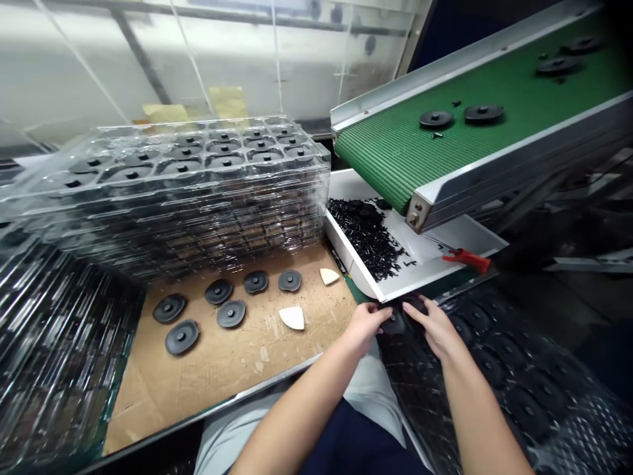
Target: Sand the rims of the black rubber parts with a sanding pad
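My left hand [366, 324] is closed on the edge of a black plastic disc [393, 322], just below the front corner of the white tray. Beside it, my right hand [436, 328] pinches a second dark disc [415, 305], partly hidden by the fingers and dim against the dark background. On the cardboard sheet [237, 369] to the left lie several black discs [231, 314], each with a small raised hub. Two pale wedge-shaped pieces [292, 318] rest near them.
Stacked clear plastic trays [237, 191] filled with discs stand behind the cardboard. A green conveyor [475, 138] carrying discs slopes down over the white tray [353, 254], which holds many small black bits. Red-handled pliers [467, 258] lie on its rim. More disc-filled trays [524, 376] sit at lower right.
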Tool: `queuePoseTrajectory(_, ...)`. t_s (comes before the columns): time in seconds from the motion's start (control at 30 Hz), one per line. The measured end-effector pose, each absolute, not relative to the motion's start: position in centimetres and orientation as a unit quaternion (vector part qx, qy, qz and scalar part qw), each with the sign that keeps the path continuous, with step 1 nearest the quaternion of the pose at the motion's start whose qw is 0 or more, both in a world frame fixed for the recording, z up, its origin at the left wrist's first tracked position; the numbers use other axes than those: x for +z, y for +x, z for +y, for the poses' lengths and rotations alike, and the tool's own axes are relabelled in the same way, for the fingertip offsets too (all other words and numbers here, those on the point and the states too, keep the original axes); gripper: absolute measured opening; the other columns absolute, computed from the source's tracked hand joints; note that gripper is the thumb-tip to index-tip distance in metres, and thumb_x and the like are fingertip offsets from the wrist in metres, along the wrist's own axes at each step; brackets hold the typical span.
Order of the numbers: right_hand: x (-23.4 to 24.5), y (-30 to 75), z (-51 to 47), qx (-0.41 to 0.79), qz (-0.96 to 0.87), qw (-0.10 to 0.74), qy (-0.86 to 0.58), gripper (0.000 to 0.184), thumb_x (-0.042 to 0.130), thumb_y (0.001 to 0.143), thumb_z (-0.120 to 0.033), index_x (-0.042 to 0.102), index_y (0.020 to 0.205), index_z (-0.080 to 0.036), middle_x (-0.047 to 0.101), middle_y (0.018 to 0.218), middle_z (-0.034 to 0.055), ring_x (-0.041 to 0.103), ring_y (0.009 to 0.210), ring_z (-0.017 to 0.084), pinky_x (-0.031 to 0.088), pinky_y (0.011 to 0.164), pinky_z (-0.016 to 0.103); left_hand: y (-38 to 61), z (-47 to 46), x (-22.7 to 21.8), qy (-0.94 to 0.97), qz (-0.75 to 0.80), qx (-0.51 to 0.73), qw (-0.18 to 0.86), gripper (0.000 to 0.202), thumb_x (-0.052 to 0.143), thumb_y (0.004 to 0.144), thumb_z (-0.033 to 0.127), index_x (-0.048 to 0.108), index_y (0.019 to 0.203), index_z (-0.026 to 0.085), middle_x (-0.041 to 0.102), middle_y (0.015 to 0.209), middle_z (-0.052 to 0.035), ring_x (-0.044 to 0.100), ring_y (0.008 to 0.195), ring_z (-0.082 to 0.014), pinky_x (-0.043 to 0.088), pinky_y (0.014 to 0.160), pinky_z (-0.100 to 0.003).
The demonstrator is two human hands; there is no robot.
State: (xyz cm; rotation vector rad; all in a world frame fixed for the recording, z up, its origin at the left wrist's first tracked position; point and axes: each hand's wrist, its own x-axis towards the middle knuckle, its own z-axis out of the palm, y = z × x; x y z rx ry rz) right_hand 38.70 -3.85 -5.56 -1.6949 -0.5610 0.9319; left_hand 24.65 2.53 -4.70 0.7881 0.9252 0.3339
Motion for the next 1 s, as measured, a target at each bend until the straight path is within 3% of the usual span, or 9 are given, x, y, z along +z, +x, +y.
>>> queuePoseTrajectory(0.1, -3.8, 36.5, -6.1, 0.413, -0.226, 0.567, -0.676, 0.032, 0.065, 0.081, -0.029, 0.059, 0.109, -0.016, 0.064, 0.107, 0.0053, 0.061, 0.096, 0.019, 0.05, 0.085, 0.038, 22.3, 1.4, -4.1, 0.325, 0.384, 0.134, 0.854, 0.027, 0.055, 0.085, 0.03, 0.057, 0.107, 0.014, 0.061, 0.107, -0.0076, 0.061, 0.089, -0.0187, 0.053, 0.075, -0.039)
queuePoseTrajectory(0.23, -3.3, 31.5, -7.7, 0.447, -0.203, 0.599, -0.633, 0.054, 0.079, 0.061, -0.038, 0.061, 0.109, -0.02, 0.069, 0.101, 0.0039, 0.063, 0.097, 0.023, 0.049, 0.089, 0.034, 17.9, -0.6, -3.9, 0.27, 0.371, 0.157, 0.874, 0.026, 0.054, 0.085, 0.03, 0.057, 0.105, 0.014, 0.061, 0.105, -0.0068, 0.061, 0.087, -0.0178, 0.053, 0.073, -0.037)
queuePoseTrajectory(0.37, -5.5, 25.2, -8.1, 0.489, -0.177, 0.606, -0.602, 0.055, 0.077, 0.065, -0.039, 0.058, 0.112, -0.02, 0.068, 0.107, 0.0036, 0.061, 0.103, 0.022, 0.047, 0.094, 0.035, 12.8, -3.1, -4.9, 0.218, 0.417, 0.217, 0.855, 0.026, 0.053, 0.086, 0.032, 0.056, 0.106, 0.015, 0.061, 0.102, -0.0061, 0.06, 0.082, -0.0161, 0.053, 0.069, -0.034)
queuePoseTrajectory(0.53, -8.3, 20.7, -9.2, 0.581, -0.165, 0.554, -0.574, 0.026, 0.062, 0.084, -0.028, 0.06, 0.106, -0.014, 0.066, 0.105, 0.0059, 0.063, 0.095, 0.019, 0.05, 0.087, 0.041, 8.3, -6.0, -6.3, 0.201, 0.455, 0.25, 0.831, 0.022, 0.053, 0.086, 0.032, 0.058, 0.098, 0.014, 0.062, 0.092, -0.0037, 0.059, 0.074, -0.0138, 0.052, 0.064, -0.031)
queuePoseTrajectory(0.63, -8.7, 20.4, -9.9, 0.599, -0.163, 0.539, -0.57, 0.025, 0.058, 0.087, -0.026, 0.058, 0.109, -0.015, 0.064, 0.108, 0.0061, 0.062, 0.096, 0.019, 0.051, 0.085, 0.041, 7.6, -6.9, -6.3, 0.221, 0.463, 0.246, 0.822, 0.018, 0.053, 0.086, 0.03, 0.059, 0.094, 0.015, 0.062, 0.087, -0.0022, 0.058, 0.07, -0.0123, 0.051, 0.062, -0.029)
queuePoseTrajectory(0.77, -8.4, 21.1, -10.4, 0.582, -0.159, 0.548, -0.58, 0.037, 0.065, 0.08, -0.03, 0.057, 0.114, -0.016, 0.065, 0.109, 0.0064, 0.062, 0.1, 0.021, 0.049, 0.089, 0.041, 7.6, -6.8, -6.3, 0.259, 0.454, 0.216, 0.825, 0.018, 0.054, 0.086, 0.027, 0.058, 0.098, 0.014, 0.061, 0.086, -0.0016, 0.057, 0.067, -0.0112, 0.051, 0.058, -0.027)
queuePoseTrajectory(0.87, -8.4, 21.8, -10.6, 0.58, -0.16, 0.538, -0.59, 0.046, 0.075, 0.066, -0.038, 0.062, 0.106, -0.02, 0.07, 0.103, 0.0049, 0.064, 0.099, 0.026, 0.052, 0.085, 0.039, 7.7, -6.7, -6.5, 0.278, 0.441, 0.208, 0.828, 0.021, 0.056, 0.085, 0.025, 0.056, 0.103, 0.014, 0.061, 0.091, -0.0029, 0.058, 0.07, -0.0121, 0.052, 0.061, -0.029)
queuePoseTrajectory(1.0, -8.7, 22.8, -11.0, 0.575, -0.165, 0.516, -0.613, 0.046, 0.077, 0.058, -0.045, 0.066, 0.097, -0.024, 0.07, 0.102, 0.0053, 0.061, 0.104, 0.032, 0.052, 0.084, 0.047, 8.0, -7.2, -7.1, 0.274, 0.433, 0.226, 0.829, 0.032, 0.063, 0.079, 0.02, 0.056, 0.109, 0.016, 0.063, 0.091, -0.0026, 0.06, 0.074, -0.014, 0.052, 0.067, -0.033)
